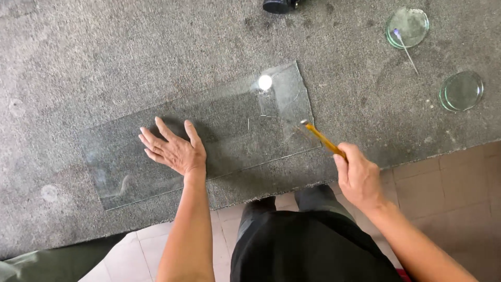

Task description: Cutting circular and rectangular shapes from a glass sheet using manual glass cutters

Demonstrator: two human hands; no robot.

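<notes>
My left hand lies flat, fingers spread, on the glass sheet that rests on the grey worktop. My right hand grips a yellow-handled glass cutter, tip touching the sheet's right end. I judge scoring is underway; steady pressure matters.

No packages, labels, signs or screens are shown in this view.
</notes>
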